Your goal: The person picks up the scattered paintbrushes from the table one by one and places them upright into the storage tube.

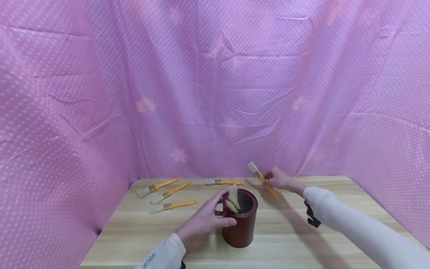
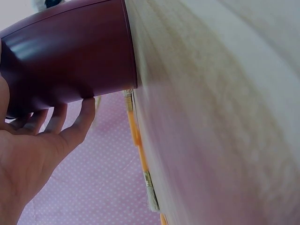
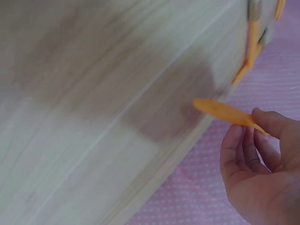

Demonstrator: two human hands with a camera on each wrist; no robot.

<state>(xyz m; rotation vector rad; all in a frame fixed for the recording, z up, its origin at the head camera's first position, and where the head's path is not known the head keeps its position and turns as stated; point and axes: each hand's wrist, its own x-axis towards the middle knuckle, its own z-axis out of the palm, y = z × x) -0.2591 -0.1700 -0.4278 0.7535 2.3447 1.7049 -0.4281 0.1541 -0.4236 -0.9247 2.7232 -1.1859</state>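
A dark red mug-like container stands upright on the table, with tan bristles showing above its left rim. My left hand grips its left side, thumb at the front and fingers behind. In the left wrist view, the fingers curve against the container's wall. Near the table's back right, my right hand pinches a paintbrush by its orange handle, pale bristles pointing up and left. The right wrist view shows the handle between thumb and fingers; the bristles are hidden there.
Left of the container lie several paintbrushes, among them a front one, a middle one and a rear one. Behind it lies another paintbrush. Pink dotted cloth hangs around the wooden table.
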